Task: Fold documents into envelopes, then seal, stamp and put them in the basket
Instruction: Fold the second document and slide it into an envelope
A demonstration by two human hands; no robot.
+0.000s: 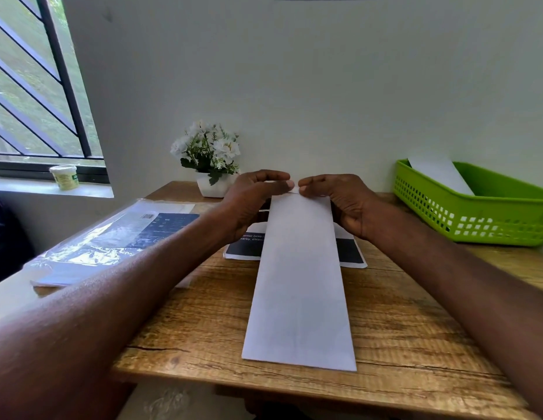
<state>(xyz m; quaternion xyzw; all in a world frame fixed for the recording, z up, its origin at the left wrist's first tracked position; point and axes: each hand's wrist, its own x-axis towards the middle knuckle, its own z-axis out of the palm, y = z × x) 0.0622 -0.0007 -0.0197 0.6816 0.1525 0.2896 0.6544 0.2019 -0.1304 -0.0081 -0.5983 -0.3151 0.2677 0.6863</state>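
Both your hands, left & right, are pinching the far end of the white envelope lying mid-table, near end reaching the front edge. Green basket is sitting far right, flower pot just behind, plastic packet left.

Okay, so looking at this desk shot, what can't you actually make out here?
Head view only:
- Far end of the envelope: covered by the left hand and right hand, so flap state is unclear.
- Printed sheet under the envelope: mostly covered, text unreadable.
- Paper in the green basket: the basket wall hides its lower part.
- Label on the tub on the windowsill: too small.
- Plastic packet: glare blurs its print.
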